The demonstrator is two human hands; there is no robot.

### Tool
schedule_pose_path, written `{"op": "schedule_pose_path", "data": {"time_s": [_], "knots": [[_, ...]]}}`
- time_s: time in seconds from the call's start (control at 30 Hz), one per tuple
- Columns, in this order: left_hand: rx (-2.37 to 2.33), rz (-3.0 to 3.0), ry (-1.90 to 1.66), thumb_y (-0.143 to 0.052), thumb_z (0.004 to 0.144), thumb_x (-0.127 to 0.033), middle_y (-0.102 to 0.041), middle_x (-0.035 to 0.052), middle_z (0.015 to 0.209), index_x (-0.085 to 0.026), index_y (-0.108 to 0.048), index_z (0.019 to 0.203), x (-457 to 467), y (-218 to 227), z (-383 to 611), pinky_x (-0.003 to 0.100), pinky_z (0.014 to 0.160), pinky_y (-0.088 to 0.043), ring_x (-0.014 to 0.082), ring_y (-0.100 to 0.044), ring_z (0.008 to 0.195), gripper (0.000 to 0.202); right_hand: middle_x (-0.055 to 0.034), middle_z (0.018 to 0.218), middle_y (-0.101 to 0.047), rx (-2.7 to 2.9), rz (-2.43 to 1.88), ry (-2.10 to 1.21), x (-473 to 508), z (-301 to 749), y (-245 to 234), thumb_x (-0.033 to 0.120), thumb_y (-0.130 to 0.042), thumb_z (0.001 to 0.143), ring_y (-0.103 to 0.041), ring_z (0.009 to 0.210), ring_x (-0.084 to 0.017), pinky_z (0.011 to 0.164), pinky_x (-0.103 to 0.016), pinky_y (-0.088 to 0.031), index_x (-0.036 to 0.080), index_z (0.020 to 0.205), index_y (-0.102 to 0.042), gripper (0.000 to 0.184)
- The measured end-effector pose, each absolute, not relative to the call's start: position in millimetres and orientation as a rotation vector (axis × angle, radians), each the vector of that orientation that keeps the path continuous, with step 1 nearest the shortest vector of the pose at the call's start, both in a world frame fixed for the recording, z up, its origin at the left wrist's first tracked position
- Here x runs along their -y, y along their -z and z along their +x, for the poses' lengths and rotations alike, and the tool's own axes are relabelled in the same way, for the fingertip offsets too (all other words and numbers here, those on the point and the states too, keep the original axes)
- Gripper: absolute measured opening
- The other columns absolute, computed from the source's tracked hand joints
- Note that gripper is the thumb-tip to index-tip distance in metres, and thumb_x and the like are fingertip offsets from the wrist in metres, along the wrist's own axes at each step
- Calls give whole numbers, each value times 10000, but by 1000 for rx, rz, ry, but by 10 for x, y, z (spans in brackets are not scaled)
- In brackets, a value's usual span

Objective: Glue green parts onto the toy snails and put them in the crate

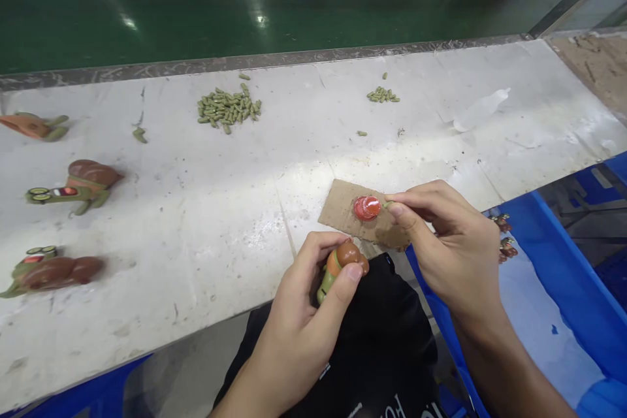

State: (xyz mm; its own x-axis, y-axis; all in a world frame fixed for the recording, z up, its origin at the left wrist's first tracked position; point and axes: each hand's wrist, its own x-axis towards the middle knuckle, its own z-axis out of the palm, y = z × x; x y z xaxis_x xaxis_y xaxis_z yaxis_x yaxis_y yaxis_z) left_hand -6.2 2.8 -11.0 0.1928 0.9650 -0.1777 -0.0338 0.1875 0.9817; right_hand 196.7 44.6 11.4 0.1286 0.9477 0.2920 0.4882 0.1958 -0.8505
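My left hand [313, 313] is closed around a small toy figure [349, 253] with a brown rounded part, an orange band and a green part. Between the thumb and forefinger of my right hand [450, 248] is a small green piece [388, 204], its tip close to a red cap-like dish [364, 208] with a glossy surface. That dish sits on a piece of brown cardboard [337, 204] near the table's front edge. My fingers partly cover both the toy and the green piece.
On the white table [220, 209] lie a large pile of green pieces [228, 106] and a smaller pile [383, 95]. Toy figures [91, 176] lie at the left. A clear plastic item [482, 110] rests back right. Below right is a blue bin [582, 274]. A green conveyor belt [196, 13] runs behind.
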Motion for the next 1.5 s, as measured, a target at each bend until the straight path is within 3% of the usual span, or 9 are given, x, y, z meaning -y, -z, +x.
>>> {"op": "schedule_pose_path", "data": {"time_s": [0.13, 0.27, 0.43, 0.7, 0.87, 1.3, 1.43, 1.5], "knots": [[-1079, 1106, -1083, -755, 1170, -337, -834, -47, 1130, -398, -781, 1275, -25, 139, -41, 210, 889, -629, 138, -784, 1010, 124, -12, 1118, -884, 1233, -1338, -996, -276, 1833, -95, 237, -855, 1082, -870, 1015, -201, 850, -301, -741, 316, 1065, -931, 111], [-1031, 1100, -1112, -769, 1154, -278, -845, -54, 1166, -395, -807, 1282, -37, 146, -21, 179, 968, -640, 120, -803, 1074, 177, 2, 1140, -914, 1118, -1295, -1114, -154, 1722, -27, 239, -858, 1091, -876, 1121, -182, 1015, -267, -726, 339, 1079, -947, 134], [-1049, 1140, -1107, -786, 1136, -248, -854, -51, 1179, -384, -821, 1286, -48, 148, -35, 171, 1000, -641, 118, -813, 1101, 206, 20, 1100, -897, 1067, -1275, -1110, -133, 1667, 53, 234, -882, 1074, -857, 1077, -150, 995, -223, -712, 359, 1064, -956, 146], [-1082, 1206, -1101, -792, 1126, -242, -832, -34, 1158, -359, -817, 1277, -67, 155, -60, 233, 960, -642, 150, -794, 1056, 193, 22, 1092, -892, 1099, -1298, -1066, -162, 1663, 56, 216, -904, 1044, -847, 1073, -161, 989, -252, -710, 358, 1035, -952, 150], [-1089, 1162, -1061, -775, 1148, -269, -813, -36, 1168, -374, -809, 1274, -64, 148, -50, 258, 958, -634, 162, -785, 1066, 167, 2, 1104, -887, 1199, -1355, -1021, -168, 1653, 1, 182, -870, 1046, -844, 1089, -198, 982, -314, -715, 342, 1032, -942, 176], [-974, 1242, -1034, -777, 1155, -319, -783, -8, 1190, -434, -808, 1351, -21, 254, -204, 274, 942, -639, 185, -777, 1053, 229, 4, 1061, -861, 1404, -1327, -1047, -128, 1688, -195, 156, -822, 1055, -842, 1012, -168, 897, -257, -717, 320, 1039, -924, 193], [-974, 1131, -1074, -764, 1156, -421, -809, 19, 1136, -389, -826, 1285, 4, 228, -162, 270, 863, -657, 201, -787, 982, 146, -23, 1176, -880, 1563, -1310, -1021, -196, 1775, -380, 204, -864, 1042, -863, 1118, -222, 945, -319, -742, 323, 1160, -908, 173], [-1043, 1034, -1088, -754, 1155, -476, -798, 30, 1061, -346, -820, 1250, 29, 207, -121, 294, 861, -658, 210, -767, 931, 174, -40, 1201, -888, 1597, -1351, -920, -401, 1883, -445, 247, -882, 1038, -867, 1090, -250, 919, -375, -755, 326, 1272, -892, 247]]}}
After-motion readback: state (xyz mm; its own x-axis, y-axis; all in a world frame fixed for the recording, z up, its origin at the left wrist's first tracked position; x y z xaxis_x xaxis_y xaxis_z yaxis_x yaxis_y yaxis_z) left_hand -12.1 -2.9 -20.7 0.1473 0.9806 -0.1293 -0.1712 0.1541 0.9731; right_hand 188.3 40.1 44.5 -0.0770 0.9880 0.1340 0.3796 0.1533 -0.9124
